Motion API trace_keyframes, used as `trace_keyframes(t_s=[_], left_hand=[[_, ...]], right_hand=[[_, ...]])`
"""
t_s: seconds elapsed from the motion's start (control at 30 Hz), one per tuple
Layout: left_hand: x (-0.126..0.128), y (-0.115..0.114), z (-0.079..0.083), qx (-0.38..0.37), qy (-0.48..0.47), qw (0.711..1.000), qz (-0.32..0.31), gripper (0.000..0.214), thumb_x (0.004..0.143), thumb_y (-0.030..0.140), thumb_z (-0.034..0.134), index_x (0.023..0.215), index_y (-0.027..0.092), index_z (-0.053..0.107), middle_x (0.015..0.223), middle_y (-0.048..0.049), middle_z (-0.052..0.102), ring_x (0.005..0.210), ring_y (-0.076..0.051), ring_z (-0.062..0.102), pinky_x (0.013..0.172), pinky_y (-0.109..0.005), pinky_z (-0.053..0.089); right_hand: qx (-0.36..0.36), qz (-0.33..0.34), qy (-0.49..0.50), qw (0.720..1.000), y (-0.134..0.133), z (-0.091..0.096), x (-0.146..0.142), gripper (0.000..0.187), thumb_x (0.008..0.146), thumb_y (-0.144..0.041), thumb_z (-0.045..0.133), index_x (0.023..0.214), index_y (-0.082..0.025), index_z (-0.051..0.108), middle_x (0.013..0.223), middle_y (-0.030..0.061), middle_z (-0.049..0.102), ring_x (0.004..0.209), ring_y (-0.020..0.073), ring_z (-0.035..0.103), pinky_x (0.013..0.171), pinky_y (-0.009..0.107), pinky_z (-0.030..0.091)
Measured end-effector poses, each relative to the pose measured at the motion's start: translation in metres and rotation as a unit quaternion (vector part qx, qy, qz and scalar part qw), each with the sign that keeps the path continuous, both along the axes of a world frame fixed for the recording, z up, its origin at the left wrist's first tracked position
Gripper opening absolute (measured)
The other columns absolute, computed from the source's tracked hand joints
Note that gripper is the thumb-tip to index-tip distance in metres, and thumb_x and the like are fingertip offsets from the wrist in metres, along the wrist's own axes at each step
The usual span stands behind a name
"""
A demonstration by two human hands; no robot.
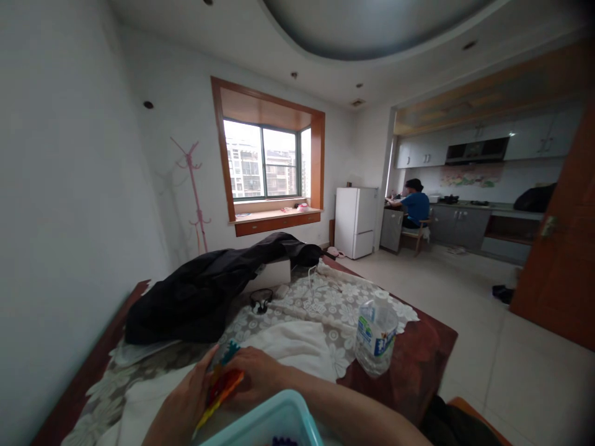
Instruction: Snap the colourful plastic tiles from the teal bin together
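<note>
Both hands are together low in the view, over a white cloth (297, 341) on the table. My left hand (183, 396) is closed on a bundle of colourful plastic pieces (223, 393), red, orange and yellow, flat and thin. A teal piece with a toothed edge (229, 351) sticks up between the hands. My right hand (258, 371) curls against the same bundle from the other side, its fingertips partly hidden. Right below, a light-blue plastic box (302, 409) shows its rim, with a dark purple toothed piece (283, 441) inside.
A cut-open clear plastic bottle (376, 337) stands right on the dark red table (418, 365). Black clothing (186, 303) and black headphones (261, 301) lie behind the hands. Farther off are a fridge (353, 223) and a seated person in blue (415, 207).
</note>
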State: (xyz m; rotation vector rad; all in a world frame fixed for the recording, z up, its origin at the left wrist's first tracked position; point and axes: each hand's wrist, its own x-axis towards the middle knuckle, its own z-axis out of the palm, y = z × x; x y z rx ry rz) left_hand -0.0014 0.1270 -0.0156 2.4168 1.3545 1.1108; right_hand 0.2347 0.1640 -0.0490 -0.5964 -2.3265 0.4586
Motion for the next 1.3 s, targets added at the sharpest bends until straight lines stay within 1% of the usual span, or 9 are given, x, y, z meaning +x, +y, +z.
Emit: trace_keyframes(t_s=[0.13, 0.23, 0.3, 0.47, 0.63, 0.83, 1.03, 1.17, 1.3], left_hand=[[0.002, -0.002, 0.001, -0.041, 0.011, 0.999, -0.024, 0.047, 0.105, 0.036, 0.045, 0.146, 0.026, 0.066, 0.142, -0.0104, 0.077, 0.124, -0.032, 0.078, 0.108, -0.047, 0.063], [0.003, -0.003, -0.001, -0.033, 0.025, 0.999, -0.018, 0.047, 0.104, 0.028, 0.042, 0.144, 0.022, 0.068, 0.136, -0.0127, 0.079, 0.119, -0.032, 0.079, 0.106, -0.047, 0.064], [0.003, -0.003, -0.004, -0.016, 0.036, 0.999, 0.001, 0.047, 0.102, 0.023, 0.040, 0.138, 0.019, 0.071, 0.128, -0.0152, 0.082, 0.115, -0.034, 0.080, 0.106, -0.051, 0.063], [0.002, -0.006, -0.004, -0.049, 0.035, 0.998, -0.006, 0.045, 0.105, 0.026, 0.040, 0.140, 0.018, 0.068, 0.127, -0.0159, 0.082, 0.111, -0.032, 0.080, 0.101, -0.047, 0.063], [0.003, -0.012, 0.003, -0.070, -0.007, 0.997, 0.010, 0.044, 0.109, 0.035, 0.037, 0.133, 0.019, 0.070, 0.107, -0.0138, 0.084, 0.093, -0.031, 0.082, 0.085, -0.041, 0.062], [0.001, -0.010, -0.002, -0.079, -0.039, 0.995, 0.037, 0.042, 0.109, 0.036, 0.036, 0.129, 0.021, 0.069, 0.094, -0.0099, 0.082, 0.081, -0.026, 0.079, 0.074, -0.033, 0.056], [0.002, -0.010, -0.001, -0.081, -0.108, 0.989, 0.056, 0.041, 0.109, 0.044, 0.038, 0.121, 0.022, 0.071, 0.093, -0.0076, 0.081, 0.083, -0.025, 0.076, 0.076, -0.033, 0.053], [0.000, -0.006, 0.003, -0.091, -0.215, 0.971, 0.054, 0.039, 0.104, 0.052, 0.049, 0.107, 0.022, 0.074, 0.093, -0.0066, 0.080, 0.085, -0.026, 0.074, 0.079, -0.035, 0.054], [-0.003, -0.001, 0.001, -0.125, -0.278, 0.951, 0.052, 0.042, 0.097, 0.057, 0.062, 0.111, 0.019, 0.070, 0.088, -0.0057, 0.079, 0.082, -0.025, 0.074, 0.076, -0.034, 0.056]], right_hand=[[0.023, 0.019, 0.026, 0.999, 0.000, -0.005, -0.005, 0.011, 0.091, -0.036, 0.076, 0.097, -0.028, 0.074, 0.110, 0.0045, 0.082, 0.113, 0.0256, 0.076, 0.105, 0.036, 0.058], [0.039, 0.037, 0.056, 0.997, -0.008, -0.005, -0.007, 0.016, 0.094, -0.038, 0.075, 0.098, -0.022, 0.077, 0.107, 0.0089, 0.082, 0.108, 0.0263, 0.076, 0.104, 0.039, 0.059], [0.038, 0.045, 0.067, 0.996, -0.013, -0.002, -0.008, 0.017, 0.094, -0.036, 0.074, 0.099, -0.021, 0.078, 0.107, 0.0104, 0.082, 0.108, 0.0274, 0.076, 0.102, 0.041, 0.060], [0.018, 0.054, 0.078, 0.995, -0.024, 0.006, -0.007, 0.012, 0.096, -0.033, 0.073, 0.101, -0.023, 0.077, 0.108, 0.0096, 0.082, 0.107, 0.0280, 0.076, 0.101, 0.043, 0.062], [0.020, 0.077, 0.088, 0.993, -0.027, 0.008, -0.009, 0.011, 0.098, -0.031, 0.072, 0.103, -0.024, 0.079, 0.107, 0.0094, 0.083, 0.110, 0.0271, 0.076, 0.106, 0.041, 0.058], [0.040, 0.084, 0.098, 0.991, -0.028, 0.008, -0.011, 0.012, 0.097, -0.025, 0.071, 0.105, -0.024, 0.079, 0.103, 0.0090, 0.083, 0.099, 0.0248, 0.076, 0.094, 0.037, 0.061], [0.061, 0.080, 0.086, 0.991, -0.025, 0.001, -0.012, 0.021, 0.094, -0.020, 0.072, 0.111, -0.026, 0.082, 0.107, 0.0073, 0.084, 0.101, 0.0251, 0.076, 0.097, 0.037, 0.058], [0.066, 0.096, 0.068, 0.991, -0.028, 0.004, -0.009, 0.021, 0.093, -0.025, 0.073, 0.111, -0.028, 0.082, 0.107, 0.0057, 0.084, 0.099, 0.0250, 0.076, 0.095, 0.037, 0.057], [0.000, 0.076, 0.030, 0.997, -0.037, 0.013, 0.000, 0.033, 0.091, -0.040, 0.077, 0.122, -0.029, 0.079, 0.113, 0.0111, 0.081, 0.110, 0.0312, 0.073, 0.102, 0.043, 0.053]])
